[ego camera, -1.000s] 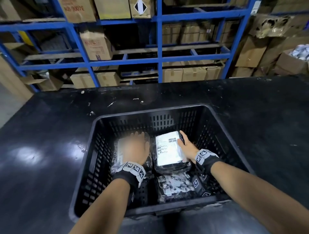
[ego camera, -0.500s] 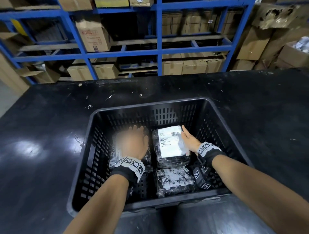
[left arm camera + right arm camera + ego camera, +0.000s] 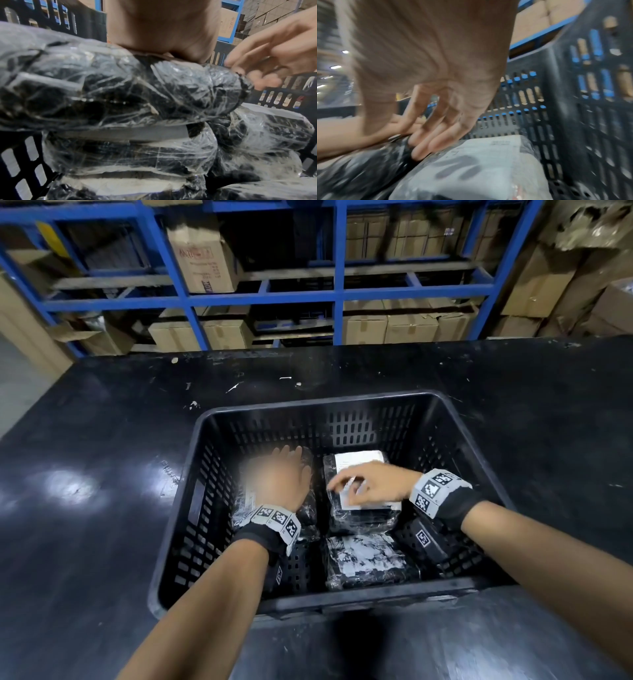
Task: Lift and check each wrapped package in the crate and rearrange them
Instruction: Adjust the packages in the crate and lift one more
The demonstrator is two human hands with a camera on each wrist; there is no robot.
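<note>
Now right hand (image 3: 371, 486) across the labelled package (image 3: 359, 460), fingers loose; left hand (image 3: 279, 479) flat as before

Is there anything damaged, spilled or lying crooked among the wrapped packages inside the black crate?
Nothing stands out. The wrapped packages lie flat in stacks in the crate, their plastic film wrinkled but with no tear visible. The left hand rests on the left stack; the right hand reaches over the labelled package.

1 crate (image 3: 455, 419), 2 hands, at least 3 wrapped pkgs on top; stacked ones below, total unclear.
</note>
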